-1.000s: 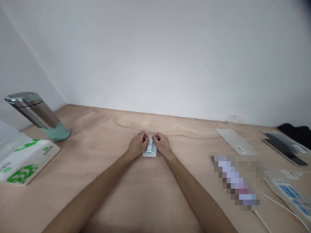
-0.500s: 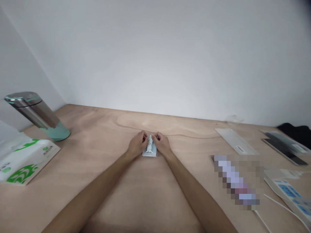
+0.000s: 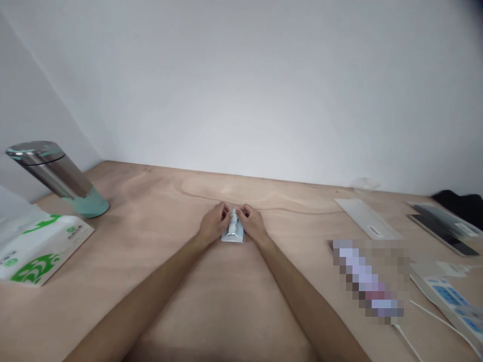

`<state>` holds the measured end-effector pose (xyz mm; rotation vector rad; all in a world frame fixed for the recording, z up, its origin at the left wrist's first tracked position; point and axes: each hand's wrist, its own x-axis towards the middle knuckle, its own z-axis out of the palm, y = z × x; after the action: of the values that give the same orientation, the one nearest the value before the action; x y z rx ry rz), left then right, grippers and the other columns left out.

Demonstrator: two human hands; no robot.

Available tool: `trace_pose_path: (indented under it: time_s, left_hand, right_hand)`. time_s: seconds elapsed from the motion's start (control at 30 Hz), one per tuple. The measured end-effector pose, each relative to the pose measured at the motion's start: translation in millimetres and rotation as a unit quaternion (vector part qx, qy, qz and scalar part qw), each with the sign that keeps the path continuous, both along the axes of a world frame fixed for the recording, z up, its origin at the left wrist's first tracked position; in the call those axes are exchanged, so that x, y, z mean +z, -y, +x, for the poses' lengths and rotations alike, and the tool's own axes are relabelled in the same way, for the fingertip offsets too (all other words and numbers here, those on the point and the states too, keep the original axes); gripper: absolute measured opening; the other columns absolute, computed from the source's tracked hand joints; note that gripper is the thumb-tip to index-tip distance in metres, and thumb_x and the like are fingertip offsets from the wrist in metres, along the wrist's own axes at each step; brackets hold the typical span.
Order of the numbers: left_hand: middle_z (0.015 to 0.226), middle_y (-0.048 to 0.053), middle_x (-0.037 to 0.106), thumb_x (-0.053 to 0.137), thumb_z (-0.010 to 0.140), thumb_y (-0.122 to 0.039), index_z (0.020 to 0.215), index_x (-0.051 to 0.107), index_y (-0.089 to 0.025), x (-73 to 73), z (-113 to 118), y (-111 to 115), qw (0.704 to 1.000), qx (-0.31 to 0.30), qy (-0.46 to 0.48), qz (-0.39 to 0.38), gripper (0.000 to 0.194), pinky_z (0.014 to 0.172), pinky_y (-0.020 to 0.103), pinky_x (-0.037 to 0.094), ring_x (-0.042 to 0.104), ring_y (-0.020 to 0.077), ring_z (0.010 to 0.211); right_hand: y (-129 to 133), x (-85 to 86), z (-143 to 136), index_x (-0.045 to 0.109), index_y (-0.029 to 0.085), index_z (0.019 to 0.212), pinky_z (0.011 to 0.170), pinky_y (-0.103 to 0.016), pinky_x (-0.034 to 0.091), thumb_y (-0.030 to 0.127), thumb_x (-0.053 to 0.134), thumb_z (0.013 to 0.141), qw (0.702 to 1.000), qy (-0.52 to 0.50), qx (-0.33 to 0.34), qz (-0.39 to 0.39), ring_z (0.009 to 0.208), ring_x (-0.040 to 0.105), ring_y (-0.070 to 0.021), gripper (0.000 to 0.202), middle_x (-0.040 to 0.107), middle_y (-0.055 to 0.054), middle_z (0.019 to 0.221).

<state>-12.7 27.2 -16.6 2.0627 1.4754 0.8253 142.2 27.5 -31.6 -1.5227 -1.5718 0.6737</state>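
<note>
From my remote place I see the small packet in the middle of the frame, a little below the centre, on the wooden bench. It looks like clear plastic film with a white piece inside. The left hand and the right hand are at its two sides, fingers curled in and thumbs bent toward them; both seem to pinch its upper part, although the fingertips are too small to see exactly. I judge the packet very light, its film soft and rather slippery, the white piece probably stiffer. I would take hold by the film edges and not press the middle, because I cannot tell if the inside is fragile. The hands themselves cover its upper sides. At the left edge there are the steel bottle and the green-printed pack, well apart from the hands. On the right I notice the translucent sleeve, the dark flat device and one object masked by blur. The white cable in the lower right could catch a sleeve, but it lies far from the packet.
</note>
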Motion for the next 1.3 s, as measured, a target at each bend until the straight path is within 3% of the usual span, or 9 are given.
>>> trace_pose_path:
  time_s: [1.3]
  left_hand:
    - [0.083,0.001,0.059,0.046,0.088,-0.029,0.091,0.05,-0.019,-1.8,0.1,-1.9,1.0,0.0,-0.004,-0.001,0.011,0.065,0.022,0.037,0.053,0.011,0.071]
  right_hand:
    - [-0.3,-1.2,0.1,0.061,0.018,0.075,0.06,-0.022,0.036,0.037,0.051,0.083,1.0,-0.003,0.002,0.002,0.065,0.053,-0.0118,0.023,0.061,0.002,0.07]
